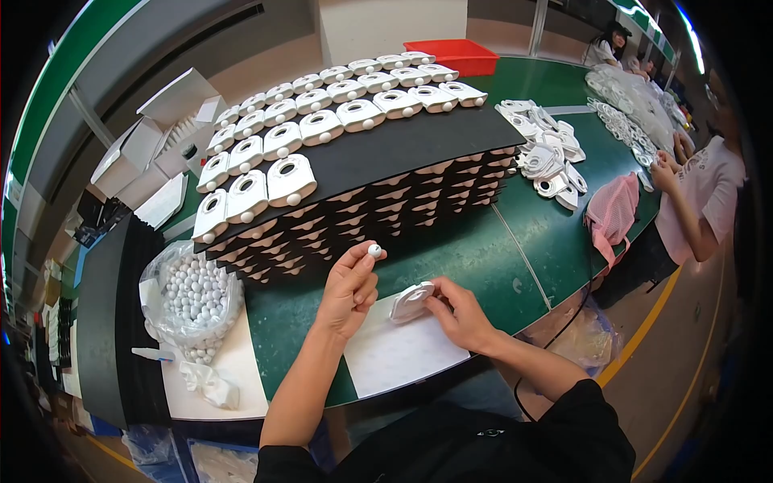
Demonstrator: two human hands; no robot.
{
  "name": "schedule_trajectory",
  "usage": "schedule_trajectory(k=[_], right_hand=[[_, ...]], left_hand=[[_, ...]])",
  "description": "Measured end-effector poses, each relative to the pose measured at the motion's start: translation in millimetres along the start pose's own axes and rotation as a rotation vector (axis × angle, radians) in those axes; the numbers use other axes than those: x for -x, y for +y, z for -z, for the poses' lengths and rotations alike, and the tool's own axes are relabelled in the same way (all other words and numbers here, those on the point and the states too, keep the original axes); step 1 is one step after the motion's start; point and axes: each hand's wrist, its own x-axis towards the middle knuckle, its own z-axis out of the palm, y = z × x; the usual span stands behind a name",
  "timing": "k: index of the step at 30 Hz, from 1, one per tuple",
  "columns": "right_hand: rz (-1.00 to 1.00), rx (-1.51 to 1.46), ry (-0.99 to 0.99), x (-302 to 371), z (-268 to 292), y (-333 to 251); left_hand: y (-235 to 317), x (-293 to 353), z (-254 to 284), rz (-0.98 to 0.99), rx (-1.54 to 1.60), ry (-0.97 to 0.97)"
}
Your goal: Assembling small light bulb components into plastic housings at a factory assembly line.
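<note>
Between the thumb and fingers of my left hand (351, 294) is a small white ball (374, 251) with a dark spot on it, raised above the table. My right hand (465, 315) grips a white plastic part (411, 303) by its right side, tilted up over a white sheet (385, 358). Ball and part are apart. Beyond my hands stands a stack of black boards (346, 165) with layers of white parts between them. Rows of similar white parts (288, 179), each with a ball at its near end, lie on the top board.
At left are a clear bag of white balls (193, 294), a small tube (153, 354), a crumpled white cloth (211, 385) and upright black boards (113, 322). Loose white parts (547, 153), a pink mesh bag (613, 211) and a red bin (452, 56) lie further off. A co-worker (700, 193) is at right.
</note>
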Motion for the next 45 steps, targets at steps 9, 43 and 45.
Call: schedule_trajectory(k=[9,43,45], right_hand=[[0.338,0.251,0.037,-1,-3,2],[-0.220,-1.042,0.048,-28,10,10],[-0.251,-0.997,0.045,-28,9,9]], left_hand=[[1,0,-3,0.007,-0.006,0.013],[-10,5,-18,-0.171,-0.716,-0.009],[-14,5,-15,-0.242,-0.802,0.007]])
